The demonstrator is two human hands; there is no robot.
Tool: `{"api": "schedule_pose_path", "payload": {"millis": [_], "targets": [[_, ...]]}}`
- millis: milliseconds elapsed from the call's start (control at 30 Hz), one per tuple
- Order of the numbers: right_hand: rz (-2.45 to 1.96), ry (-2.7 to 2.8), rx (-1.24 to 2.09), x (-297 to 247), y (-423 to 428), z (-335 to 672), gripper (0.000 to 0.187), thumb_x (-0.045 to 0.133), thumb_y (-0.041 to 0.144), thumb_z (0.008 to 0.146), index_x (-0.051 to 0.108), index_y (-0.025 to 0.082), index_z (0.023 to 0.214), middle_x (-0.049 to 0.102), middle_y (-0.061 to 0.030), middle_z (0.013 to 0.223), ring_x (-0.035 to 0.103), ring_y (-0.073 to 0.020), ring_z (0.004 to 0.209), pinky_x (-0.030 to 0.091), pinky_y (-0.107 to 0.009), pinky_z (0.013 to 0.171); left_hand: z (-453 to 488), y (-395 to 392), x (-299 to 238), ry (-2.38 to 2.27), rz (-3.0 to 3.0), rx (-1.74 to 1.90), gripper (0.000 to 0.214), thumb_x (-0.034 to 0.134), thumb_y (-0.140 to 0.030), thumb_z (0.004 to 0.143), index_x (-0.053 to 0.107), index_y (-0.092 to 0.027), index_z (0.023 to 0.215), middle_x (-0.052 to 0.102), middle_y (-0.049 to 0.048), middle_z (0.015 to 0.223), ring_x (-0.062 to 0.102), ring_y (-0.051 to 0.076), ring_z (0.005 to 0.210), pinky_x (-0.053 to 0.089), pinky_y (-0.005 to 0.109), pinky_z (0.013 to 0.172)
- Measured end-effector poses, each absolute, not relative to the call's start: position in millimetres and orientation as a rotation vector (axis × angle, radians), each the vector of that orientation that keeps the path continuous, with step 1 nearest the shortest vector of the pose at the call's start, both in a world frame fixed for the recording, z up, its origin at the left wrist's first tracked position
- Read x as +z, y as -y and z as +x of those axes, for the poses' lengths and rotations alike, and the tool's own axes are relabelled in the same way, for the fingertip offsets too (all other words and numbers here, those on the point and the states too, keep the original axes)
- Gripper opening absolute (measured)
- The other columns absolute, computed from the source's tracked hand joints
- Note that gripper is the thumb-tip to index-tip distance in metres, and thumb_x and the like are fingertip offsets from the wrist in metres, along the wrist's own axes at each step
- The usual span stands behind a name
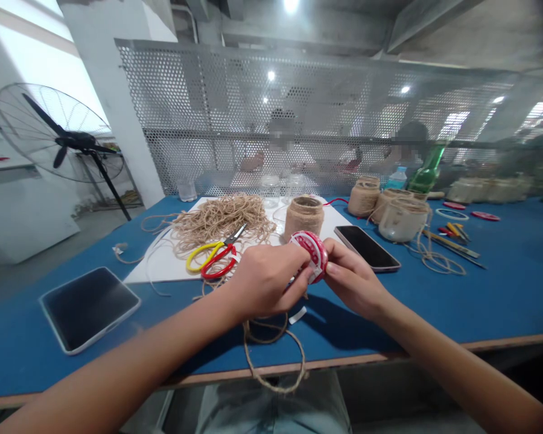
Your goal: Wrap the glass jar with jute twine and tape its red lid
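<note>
A red-and-white roll of tape (pixel 315 255) is held up between my two hands above the front of the table. The fingers of my left hand (pixel 271 274) pinch its near left side. On its right edge, my right hand (pixel 355 278) grips with thumb and fingertips. Just behind the roll stands a jar wrapped in twine (pixel 304 217). Below my hands lie a small white strip (pixel 297 315) and a loop of twine (pixel 276 386) that hangs over the table edge. Scissors (pixel 217 256) with yellow and red handles rest left of my left hand.
A heap of twine (pixel 226 217) covers part of a white sheet (pixel 140 271). A tablet (pixel 90 307) lies left, a phone (pixel 367 247) right. Wrapped jars (pixel 364 196), a green bottle (pixel 428 169) and tools (pixel 457 232) stand or lie farther right. Behind a perforated screen (pixel 235 108) people sit.
</note>
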State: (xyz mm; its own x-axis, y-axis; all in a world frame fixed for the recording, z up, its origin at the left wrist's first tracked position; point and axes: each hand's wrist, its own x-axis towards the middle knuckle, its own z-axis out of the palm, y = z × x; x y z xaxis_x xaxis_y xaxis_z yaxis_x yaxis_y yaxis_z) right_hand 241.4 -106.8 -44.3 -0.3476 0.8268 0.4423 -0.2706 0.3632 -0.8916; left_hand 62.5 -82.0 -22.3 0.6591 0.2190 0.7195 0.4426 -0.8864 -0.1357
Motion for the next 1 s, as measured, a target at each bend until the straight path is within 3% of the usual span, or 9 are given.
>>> {"api": "schedule_pose_path", "payload": {"millis": [667,1000], "targets": [[-0.493,1.54,1.219,-45.5,105.5,241.3,0.01,0.054,0.03,0.083,0.052,0.02,0.083,0.049,0.0,0.076,0.046,-0.0136,0.072,0.039,-0.027,0.07,62.3,83.5,-23.6,0.527,-2.579,-1.102,0.01,0.044,-0.023,0.08,0.051,-0.016,0.083,0.058,-0.0003,0.067,0.051,0.01,0.057,0.036,0.023,0.052],[-0.57,1.612,1.106,-48.2,104.2,241.2,0.012,0.052,0.033,0.084,0.051,0.021,0.082,0.047,0.0002,0.076,0.045,-0.0141,0.072,0.039,-0.027,0.071,65.2,83.1,-25.4,0.539,-2.407,-1.041,0.012,0.045,-0.022,0.079,0.054,-0.017,0.075,0.058,-0.0004,0.06,0.053,0.012,0.054,0.038,0.024,0.051]]}}
